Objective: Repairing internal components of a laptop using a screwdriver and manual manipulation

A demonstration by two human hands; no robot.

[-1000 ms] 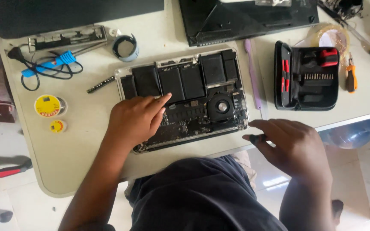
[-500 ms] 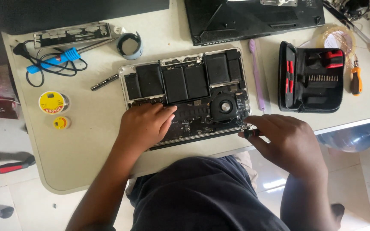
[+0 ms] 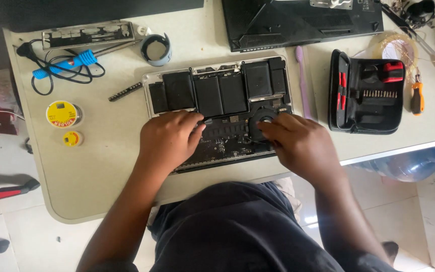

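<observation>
2 hands worked opened laptop (image 3: 217, 95): left hand (image 3: 169, 141) flat, empty, bracing board; right hand (image 3: 298, 143) pinching at fan (image 3: 263, 118), 3 o'clock; grip contents unclear. Next likely needs fine fingertip lift.

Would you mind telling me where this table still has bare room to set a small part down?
The widest free patch on the table lies left of the opened laptop, below the solder spool. It is crowded between the laptop and the tool case, and around the soldering iron.
</observation>
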